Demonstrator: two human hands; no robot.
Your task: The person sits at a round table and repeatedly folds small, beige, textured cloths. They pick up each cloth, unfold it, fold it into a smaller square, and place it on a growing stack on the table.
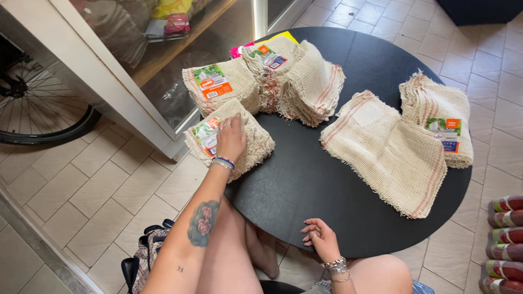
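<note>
While cloth bundles crowd the round black table, tiled floor all around
Left hand lies flat, fingers spread, on a folded cloth stack; right hand rests loosely curled, empty, at the table edge

Coarse woven cotton cloths lie on a matt black table.

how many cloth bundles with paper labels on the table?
4: one under the left hand at the near-left edge, two at the far side, one far right. Other labels may be hidden.

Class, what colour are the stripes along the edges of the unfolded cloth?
Red stripes on the cream unfolded cloth, head view.
</note>
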